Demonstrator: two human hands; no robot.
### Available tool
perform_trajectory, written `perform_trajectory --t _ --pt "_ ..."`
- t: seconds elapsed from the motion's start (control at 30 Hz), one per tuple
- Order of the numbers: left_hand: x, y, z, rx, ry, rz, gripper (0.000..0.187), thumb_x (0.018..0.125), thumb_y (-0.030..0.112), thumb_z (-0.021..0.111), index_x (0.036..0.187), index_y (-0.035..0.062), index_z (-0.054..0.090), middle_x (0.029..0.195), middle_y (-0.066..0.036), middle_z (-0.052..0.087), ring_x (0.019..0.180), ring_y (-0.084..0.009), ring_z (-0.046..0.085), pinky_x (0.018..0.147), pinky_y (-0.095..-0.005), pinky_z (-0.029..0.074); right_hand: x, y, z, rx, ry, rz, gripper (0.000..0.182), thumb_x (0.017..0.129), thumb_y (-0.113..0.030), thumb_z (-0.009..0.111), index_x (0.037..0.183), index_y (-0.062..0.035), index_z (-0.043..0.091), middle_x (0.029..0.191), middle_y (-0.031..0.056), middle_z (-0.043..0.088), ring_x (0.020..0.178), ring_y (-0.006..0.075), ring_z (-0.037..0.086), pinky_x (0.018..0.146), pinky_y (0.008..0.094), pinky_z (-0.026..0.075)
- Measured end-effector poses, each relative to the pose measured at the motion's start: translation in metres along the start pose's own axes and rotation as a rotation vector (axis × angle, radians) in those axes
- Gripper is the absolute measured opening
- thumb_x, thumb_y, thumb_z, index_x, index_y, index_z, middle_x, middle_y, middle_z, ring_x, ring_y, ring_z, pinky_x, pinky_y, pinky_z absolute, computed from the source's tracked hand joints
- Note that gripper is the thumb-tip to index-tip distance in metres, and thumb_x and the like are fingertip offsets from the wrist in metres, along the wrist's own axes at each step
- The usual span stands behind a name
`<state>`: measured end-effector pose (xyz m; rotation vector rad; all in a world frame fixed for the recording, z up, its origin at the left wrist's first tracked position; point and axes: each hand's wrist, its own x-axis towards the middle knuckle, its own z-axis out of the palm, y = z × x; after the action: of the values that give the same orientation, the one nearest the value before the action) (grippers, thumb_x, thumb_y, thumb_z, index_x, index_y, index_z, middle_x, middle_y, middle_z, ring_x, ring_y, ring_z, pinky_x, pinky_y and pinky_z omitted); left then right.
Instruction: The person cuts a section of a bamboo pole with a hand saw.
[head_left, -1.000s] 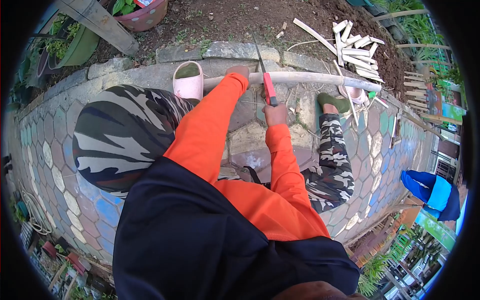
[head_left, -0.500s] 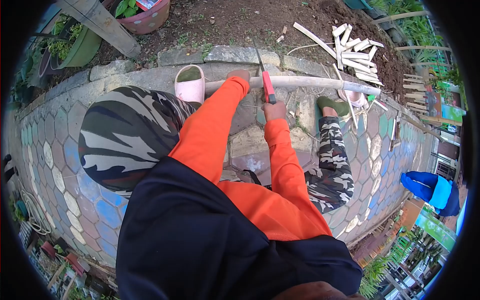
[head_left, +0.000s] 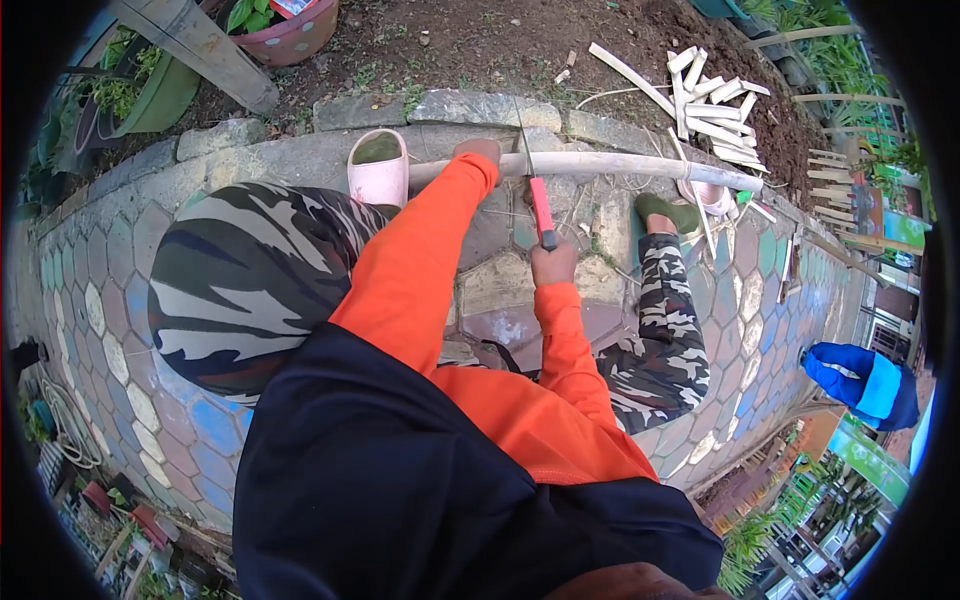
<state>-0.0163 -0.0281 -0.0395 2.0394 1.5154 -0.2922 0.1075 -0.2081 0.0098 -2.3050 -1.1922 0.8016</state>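
A pale bamboo pole (head_left: 630, 165) lies crosswise over the paving in front of me. My left hand (head_left: 478, 151) is closed round its left part and presses it down. My right hand (head_left: 553, 263) is wrapped round the handle of a hand saw (head_left: 541, 205) with a red and dark grip. The saw's thin blade crosses the pole just right of my left hand and points away from me. Beside the left hand, a foot in a pink clog (head_left: 379, 182) stands near the pole; the other foot, in a green sock (head_left: 667, 213), rests by the pole's right part.
Split bamboo pieces (head_left: 718, 110) lie heaped on the soil at the far right. A stone kerb (head_left: 485, 108) runs behind the pole. Potted plants (head_left: 290, 38) and a post (head_left: 205, 50) stand at upper left. Blue cloth (head_left: 862, 383) lies on the paving at right.
My right hand has drawn the saw back towards me, so the red grip now sits nearer my body, clear of the pole. My left hand and the pole have barely moved.
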Motion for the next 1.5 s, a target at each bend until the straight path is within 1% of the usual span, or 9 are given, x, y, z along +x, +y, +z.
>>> perform_trajectory --t 0.27,0.47,0.6,0.77,0.83,1.03,1.23,1.33,1.5 --pt "0.000 0.001 0.002 -0.011 0.038 0.014 0.033 0.063 0.022 0.071 0.094 0.0091 0.069 0.096 -0.014 0.067 0.089 -0.0295 0.065 0.078 -0.0380 0.052 0.037 -0.022 0.009 -0.010 -0.003 0.014 0.022 0.069 -0.014 0.053 0.080 0.0009 0.065 0.073 0.0276 0.060 0.076 0.0440 0.060 0.069 0.0470 0.046" --pt "0.002 0.001 0.001 -0.016 -0.028 0.003 0.034 0.063 0.023 0.071 0.095 0.0093 0.069 0.098 -0.014 0.067 0.090 -0.0291 0.065 0.078 -0.0383 0.052 -0.006 -0.006 -0.008 -0.056 0.014 0.021 0.021 0.071 -0.014 0.052 0.081 -0.0013 0.066 0.075 0.0266 0.061 0.078 0.0440 0.059 0.070 0.0461 0.046" --pt "-0.007 0.002 -0.001 -0.017 0.010 0.020 0.034 0.063 0.023 0.071 0.094 0.0088 0.069 0.096 -0.014 0.067 0.090 -0.0293 0.065 0.078 -0.0383 0.052 0.049 -0.040 0.007 -0.078 -0.019 0.068 0.018 0.069 -0.014 0.054 0.077 -0.0013 0.064 0.074 0.0266 0.060 0.078 0.0447 0.059 0.072 0.0460 0.046" --pt "0.003 -0.002 0.004 -0.011 0.014 0.027 0.032 0.063 0.022 0.070 0.093 0.0094 0.069 0.096 -0.014 0.067 0.089 -0.0295 0.065 0.078 -0.0387 0.052 0.008 -0.003 -0.003 0.001 -0.049 0.005 0.020 0.067 -0.014 0.053 0.077 0.0003 0.063 0.071 0.0266 0.060 0.074 0.0431 0.060 0.070 0.0440 0.047" --pt "0.006 0.000 -0.001 -0.023 -0.005 0.011 0.032 0.063 0.022 0.070 0.093 0.0096 0.069 0.095 -0.014 0.067 0.089 -0.0296 0.065 0.078 -0.0388 0.052 -0.007 0.002 -0.001 0.090 0.061 -0.031 0.020 0.066 -0.014 0.054 0.078 0.0009 0.063 0.069 0.0263 0.059 0.070 0.0419 0.060 0.067 0.0437 0.046" --pt "0.009 -0.002 0.010 -0.015 0.024 0.009 0.032 0.063 0.022 0.070 0.093 0.0108 0.069 0.095 -0.014 0.067 0.089 -0.0297 0.065 0.078 -0.0389 0.052 0.038 -0.021 0.010 0.103 -0.017 0.042 0.021 0.067 -0.014 0.054 0.079 0.0009 0.063 0.068 0.0252 0.059 0.071 0.0411 0.060 0.066 0.0435 0.046" --pt "0.011 0.000 0.009 0.009 0.017 0.007 0.033 0.063 0.023 0.071 0.094 0.0118 0.069 0.096 -0.014 0.067 0.090 -0.0296 0.065 0.079 -0.0385 0.052 -0.008 0.003 0.001 0.042 0.054 0.006 0.019 0.066 -0.014 0.055 0.075 0.0012 0.062 0.069 0.0265 0.059 0.072 0.0431 0.060 0.067 0.0442 0.046" --pt "0.006 -0.002 0.009 0.004 0.003 0.013 0.033 0.064 0.023 0.071 0.094 0.0106 0.069 0.096 -0.014 0.067 0.090 -0.0294 0.065 0.079 -0.0383 0.052 0.032 -0.013 0.006 0.043 -0.042 0.079 0.019 0.067 -0.014 0.054 0.077 0.0000 0.063 0.071 0.0263 0.060 0.075 0.0433 0.060 0.069 0.0447 0.046" --pt "-0.002 0.000 0.003 -0.005 0.038 0.001 0.032 0.064 0.022 0.070 0.093 0.0100 0.069 0.096 -0.014 0.067 0.090 -0.0290 0.065 0.078 -0.0385 0.052 0.006 0.002 0.002 0.076 -0.004 0.037 0.020 0.067 -0.014 0.053 0.077 0.0007 0.063 0.071 0.0267 0.060 0.076 0.0434 0.060 0.069 0.0448 0.046"
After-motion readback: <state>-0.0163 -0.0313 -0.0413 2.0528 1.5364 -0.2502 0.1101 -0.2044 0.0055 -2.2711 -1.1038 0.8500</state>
